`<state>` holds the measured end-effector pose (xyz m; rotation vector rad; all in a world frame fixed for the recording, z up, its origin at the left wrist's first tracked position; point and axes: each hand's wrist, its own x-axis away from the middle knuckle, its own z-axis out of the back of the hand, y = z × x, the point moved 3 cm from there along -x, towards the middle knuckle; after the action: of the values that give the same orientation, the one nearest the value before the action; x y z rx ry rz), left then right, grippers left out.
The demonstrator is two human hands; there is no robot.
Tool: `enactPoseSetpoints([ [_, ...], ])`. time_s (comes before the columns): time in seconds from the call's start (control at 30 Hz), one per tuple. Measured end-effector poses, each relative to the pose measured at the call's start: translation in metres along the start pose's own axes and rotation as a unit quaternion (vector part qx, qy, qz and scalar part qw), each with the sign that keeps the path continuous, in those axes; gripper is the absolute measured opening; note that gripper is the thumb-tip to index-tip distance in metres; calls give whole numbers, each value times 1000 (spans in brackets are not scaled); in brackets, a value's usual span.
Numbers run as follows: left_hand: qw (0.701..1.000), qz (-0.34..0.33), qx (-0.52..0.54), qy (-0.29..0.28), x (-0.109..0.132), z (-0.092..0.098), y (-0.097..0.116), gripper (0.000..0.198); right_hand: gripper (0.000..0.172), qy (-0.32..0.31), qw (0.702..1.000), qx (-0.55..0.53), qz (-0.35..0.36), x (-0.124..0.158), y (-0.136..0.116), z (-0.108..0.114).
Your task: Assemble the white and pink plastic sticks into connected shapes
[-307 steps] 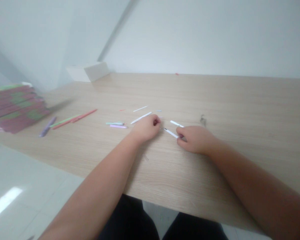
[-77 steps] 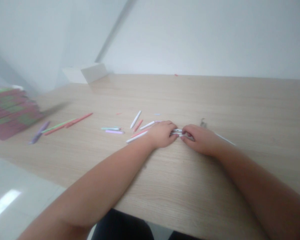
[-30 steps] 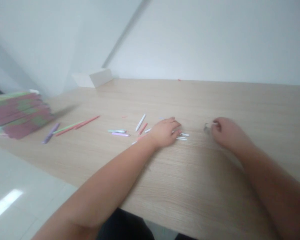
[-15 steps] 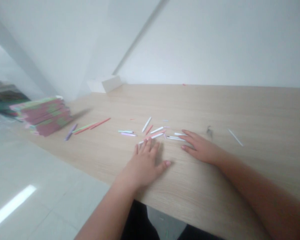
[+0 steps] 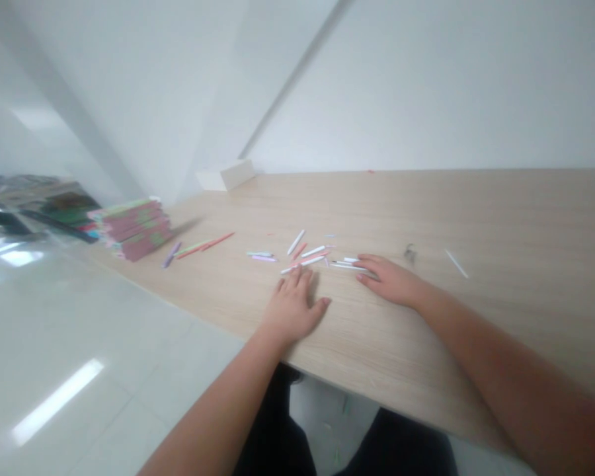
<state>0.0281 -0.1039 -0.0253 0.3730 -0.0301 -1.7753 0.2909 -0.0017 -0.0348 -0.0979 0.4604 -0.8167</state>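
Observation:
My left hand (image 5: 292, 307) lies on the wooden tabletop, palm down, fingers spread and thumb out to the right. Its fingertips reach the near edge of a loose cluster of white and pink pens, beside a white pen (image 5: 313, 262). My right hand (image 5: 389, 279) rests to the right of the cluster with fingers extended. Its fingers partly cover the ends of some slim white pens (image 5: 344, 266); whether they press on them I cannot tell. Another white pen (image 5: 296, 242) and a short pink piece (image 5: 299, 251) lie just beyond the left hand.
Pale green and lilac pens (image 5: 262, 256) lie left of the cluster. Farther left are red sticks (image 5: 218, 241), a purple pen (image 5: 172, 254) and a stack of pink-green packs (image 5: 141, 228). A white box (image 5: 228, 176) stands at the back. A small dark object (image 5: 410, 253) and a white stick (image 5: 457, 264) lie right.
The view has shifted, so the packs and table edge appear farther right and more floor shows. Both hands stay at the pens, in nearly the same pose.

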Motion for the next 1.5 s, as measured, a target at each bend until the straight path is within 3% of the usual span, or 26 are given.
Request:
enactPoseSetpoints([
  [0.3,999,25,17,10,-19,1,-6,84,46,7,1000,-17,-3,0,5,-4],
  [0.4,999,18,17,38,-36,0,-14,90,48,3,1000,-19,-6,2,7,-2],
  [0.53,1000,22,8,11,-63,-7,-22,92,48,-2,1000,-20,-13,2,10,-1],
  [0.9,995,-93,24,-5,-113,-20,-24,73,42,7,1000,-18,-23,0,-2,5],
  [1.07,987,-151,53,3,-116,-19,-20,57,36,0,999,-18,-35,-1,-3,7],
  [1.5,976,-187,110,-19,-112,-10,-16,44,31,-19,999,-5,-51,3,-10,15],
])
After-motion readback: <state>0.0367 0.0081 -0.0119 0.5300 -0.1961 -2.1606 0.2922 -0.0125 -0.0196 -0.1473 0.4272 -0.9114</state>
